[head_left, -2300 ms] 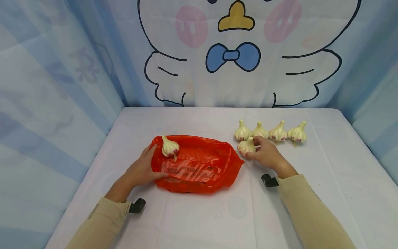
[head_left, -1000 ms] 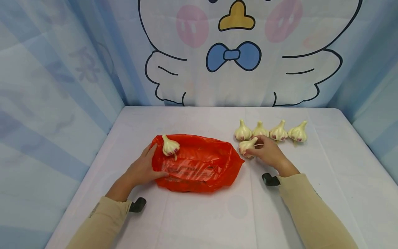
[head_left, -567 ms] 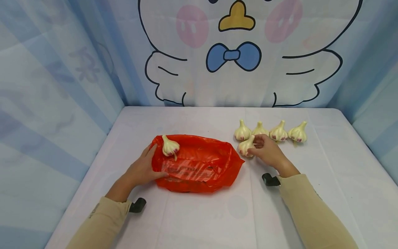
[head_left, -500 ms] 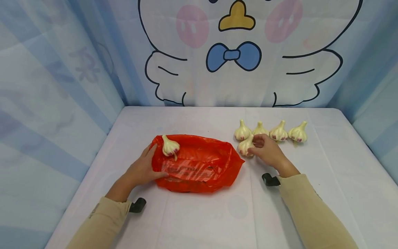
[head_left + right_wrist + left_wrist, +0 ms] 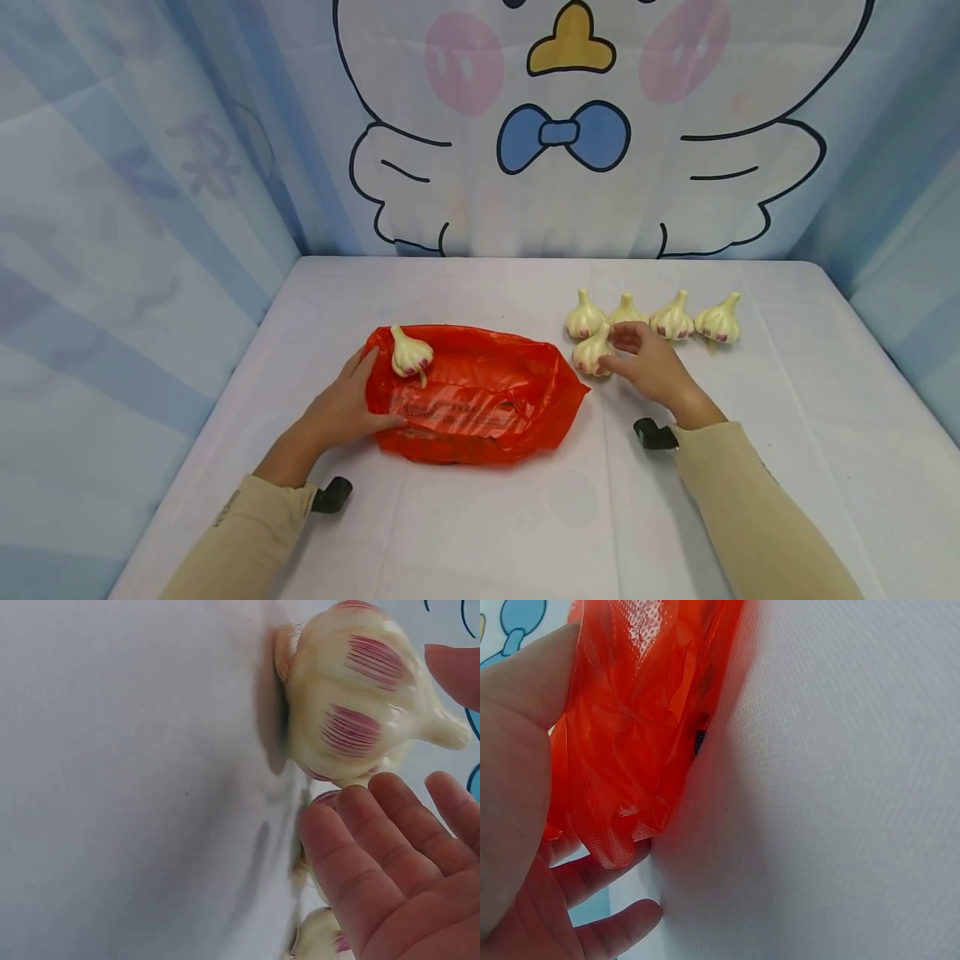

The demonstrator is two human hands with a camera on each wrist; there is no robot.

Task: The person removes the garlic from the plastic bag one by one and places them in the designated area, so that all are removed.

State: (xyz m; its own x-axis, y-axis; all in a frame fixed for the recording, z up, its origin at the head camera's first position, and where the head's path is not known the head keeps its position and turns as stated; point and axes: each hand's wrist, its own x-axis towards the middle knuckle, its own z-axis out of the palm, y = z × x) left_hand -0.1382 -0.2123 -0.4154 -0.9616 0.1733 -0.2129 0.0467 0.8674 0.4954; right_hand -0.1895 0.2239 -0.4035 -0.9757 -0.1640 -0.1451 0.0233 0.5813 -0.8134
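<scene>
A crinkled red plastic bag lies spread at the table's middle-left, with one garlic bulb at its left end. My left hand grips that end, thumb along the front side and fingers behind; the left wrist view shows the thumb against the red plastic. Right of the bag, another garlic bulb stands stem up on the table. My right hand is beside it with fingers extended. In the right wrist view, thumb and fingers lie around the bulb without closing on it.
Behind the right hand, several more garlic bulbs stand in a row near the far edge of the white table. A printed cloth hangs at the back, and blue-white curtains flank both sides.
The bulb by my right hand leaned to the right a second ago and now stands upright. That hand has shifted very slightly. My left hand and the bag look the same.
</scene>
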